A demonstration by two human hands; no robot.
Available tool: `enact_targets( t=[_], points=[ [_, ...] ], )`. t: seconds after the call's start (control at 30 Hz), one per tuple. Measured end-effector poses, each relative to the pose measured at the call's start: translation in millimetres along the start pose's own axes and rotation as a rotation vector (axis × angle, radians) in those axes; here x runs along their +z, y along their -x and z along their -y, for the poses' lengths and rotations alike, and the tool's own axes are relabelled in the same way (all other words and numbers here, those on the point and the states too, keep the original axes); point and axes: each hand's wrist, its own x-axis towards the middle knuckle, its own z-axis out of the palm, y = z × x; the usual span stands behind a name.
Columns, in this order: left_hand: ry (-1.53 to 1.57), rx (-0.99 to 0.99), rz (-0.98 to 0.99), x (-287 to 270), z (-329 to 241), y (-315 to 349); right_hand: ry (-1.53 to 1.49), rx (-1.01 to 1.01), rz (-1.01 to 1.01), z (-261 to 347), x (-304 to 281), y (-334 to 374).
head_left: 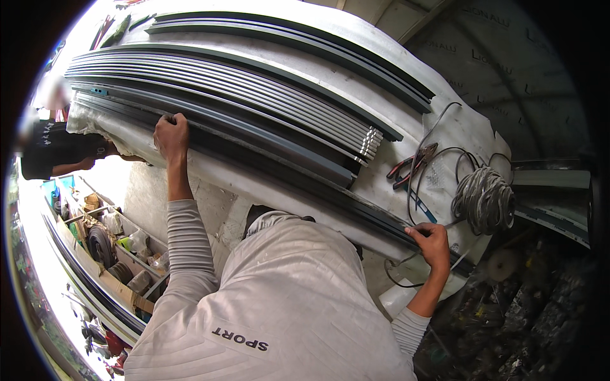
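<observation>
A long dark metal profile point(279, 171) runs along the near edge of the covered table. My left hand point(171, 135) is closed in a fist on its left part; whatever the fingers hold is hidden. Towards the profile's right end, my right hand point(432, 244) has thumb and fingers pinched together at the profile, and what lies between them is too small to name. A thin dark cord point(397, 282) loops below the right hand. Beyond that hand rests a coil of grey cord-like strip point(484, 202).
Silver-edged profiles point(222, 82) and more dark profiles point(292, 47) lie farther back on the table. Red-handled pliers point(413, 165) and a blue-ended tool point(424, 211) are near the coil. A divided box of supplies point(117, 244) stands at left, near another person point(63, 149).
</observation>
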Motion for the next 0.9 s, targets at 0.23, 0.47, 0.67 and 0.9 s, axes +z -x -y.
enact_targets(
  t=[0.23,0.47,0.67,0.9],
  points=[
    [-0.017,0.033,-0.096,24,49,-67,-0.124,-0.017,0.088,13,7,-9],
    [-0.214,-0.031,-0.073,18,75,-161,-0.017,-0.099,0.088,18,25,-21],
    [-0.141,-0.013,0.055,3,25,-46,-0.085,-0.122,0.038,21,35,-17],
    [-0.098,-0.05,-0.014,0,-25,27,-0.13,-0.086,0.108,14,32,-12]
  ],
)
